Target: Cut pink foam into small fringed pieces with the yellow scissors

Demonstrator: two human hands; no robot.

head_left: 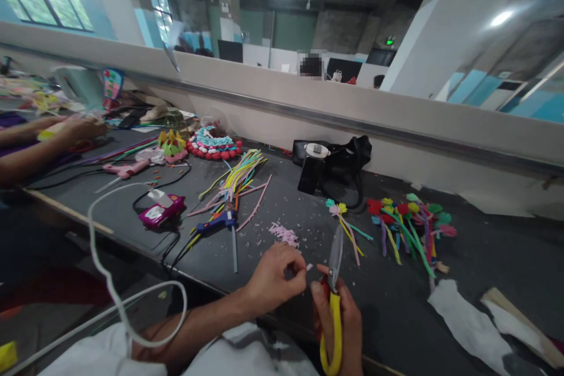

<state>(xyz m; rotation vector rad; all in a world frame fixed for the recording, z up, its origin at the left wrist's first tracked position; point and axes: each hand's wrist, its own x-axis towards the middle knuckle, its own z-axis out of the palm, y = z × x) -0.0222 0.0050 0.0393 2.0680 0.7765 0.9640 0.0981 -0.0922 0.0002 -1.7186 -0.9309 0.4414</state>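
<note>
My left hand is pinched at thumb and forefinger around a tiny pale pink piece. Beside it, my right hand grips yellow-handled scissors, blades pointing up and away from me. Just beyond my left hand lies a small heap of pink clippings, with crumbs scattered round it. Past the scissors' tip are a few fuzzy-stem flowers with pink, yellow and green stems. Farther right is a larger pile of colourful fuzzy-stem flowers.
A blue glue gun lies by a bundle of fuzzy stems. Left of it are a magenta packet, a white cable and a pink glue gun. A black bag sits behind. At far left, another person's hands work.
</note>
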